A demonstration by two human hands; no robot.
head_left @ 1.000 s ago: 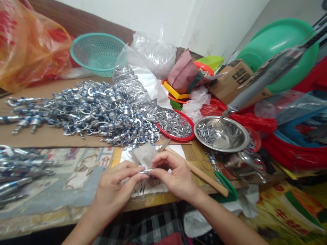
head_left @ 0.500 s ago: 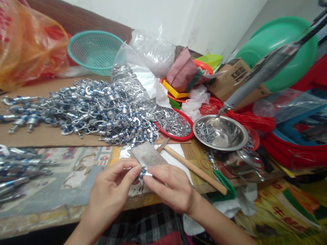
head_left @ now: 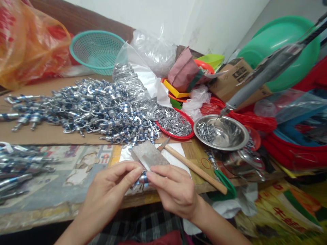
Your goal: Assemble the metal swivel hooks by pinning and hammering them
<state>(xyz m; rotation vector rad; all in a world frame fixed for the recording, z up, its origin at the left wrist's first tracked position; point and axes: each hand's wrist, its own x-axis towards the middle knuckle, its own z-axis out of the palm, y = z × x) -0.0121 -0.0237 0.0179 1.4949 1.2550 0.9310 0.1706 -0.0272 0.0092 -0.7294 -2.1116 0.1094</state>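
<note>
My left hand (head_left: 112,187) and my right hand (head_left: 177,190) meet at the table's front edge. Their fingertips pinch a small silver metal fitting with blue bands (head_left: 143,177) from both sides, so its ends are hidden. Just behind the fingers lies a flat grey metal block (head_left: 148,154), on white paper. To the right of it, a tool with a long wooden handle (head_left: 196,169) lies slanted across the table. A large heap of similar silver and blue fittings (head_left: 102,109) covers the cardboard at the back left.
More fittings (head_left: 15,170) lie at the near left. A red tray of small metal pieces (head_left: 175,123) stands beside a steel bowl (head_left: 230,136) with pins in it. A turquoise basket (head_left: 97,51) and a grey metal arm (head_left: 255,83) stand farther back.
The fitting has turned between my fingertips and shows more of its blue bands. Both hands have shifted only slightly, and the camera view has moved a little.
</note>
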